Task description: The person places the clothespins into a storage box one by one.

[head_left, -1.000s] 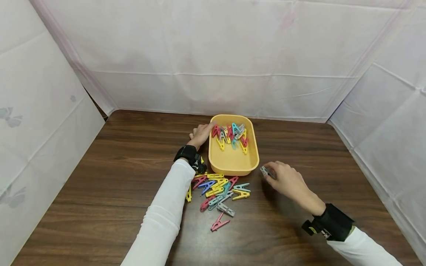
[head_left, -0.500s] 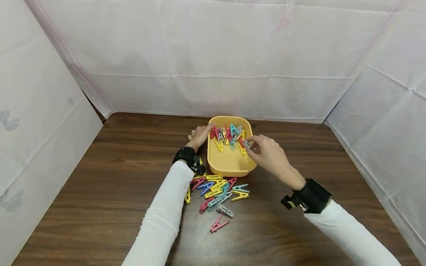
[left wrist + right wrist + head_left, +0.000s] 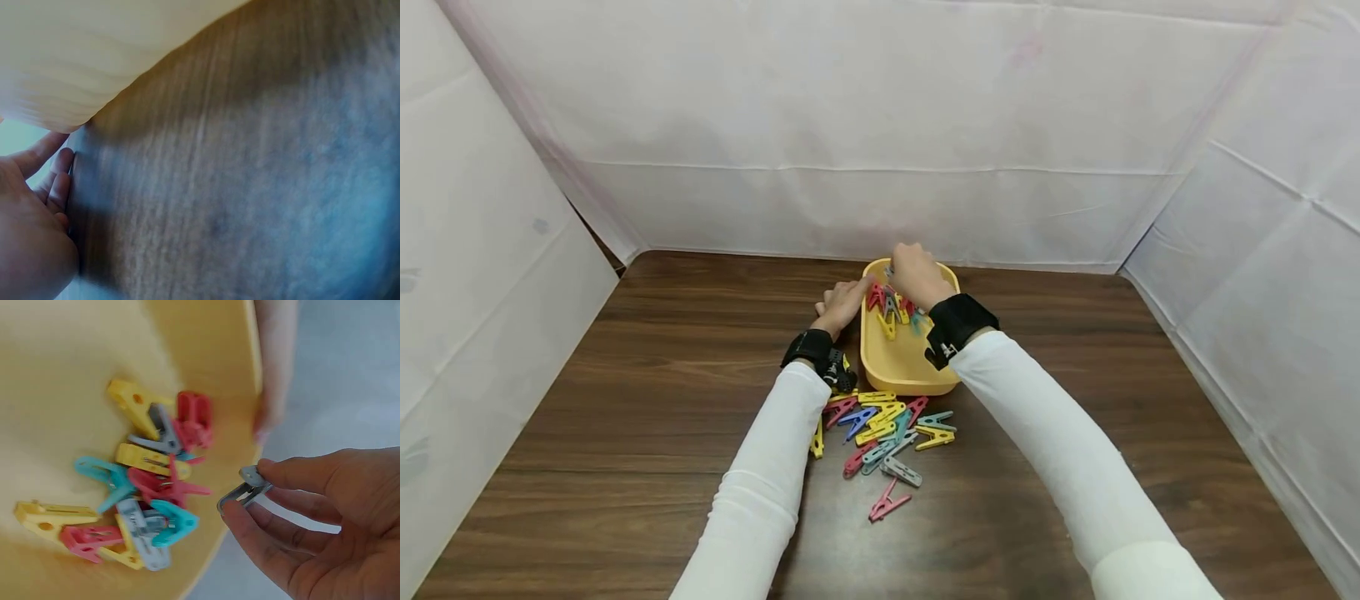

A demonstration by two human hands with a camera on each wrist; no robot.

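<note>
A yellow tray point(image 3: 917, 375) stands on the wooden table, with several coloured clothes pegs point(image 3: 891, 307) heaped at its far end. My right hand point(image 3: 912, 272) hovers over that far end. In the right wrist view it point(image 3: 247, 487) pinches a grey peg point(image 3: 239, 496) between thumb and fingers, just above the rim beside the heaped pegs point(image 3: 147, 494). My left hand point(image 3: 848, 296) rests against the tray's left rim with straight fingers point(image 3: 47, 181) lying on the table beside the tray wall point(image 3: 69, 56).
A loose pile of coloured pegs point(image 3: 887, 427) lies on the table just in front of the tray, and a pink peg point(image 3: 887, 505) sits apart, nearer to me. White cloth walls point(image 3: 880, 125) close in the table at the back and on both sides.
My right hand carried the grey peg from the table right of the tray up over the tray to its far end. The left hand stayed at the rim.
</note>
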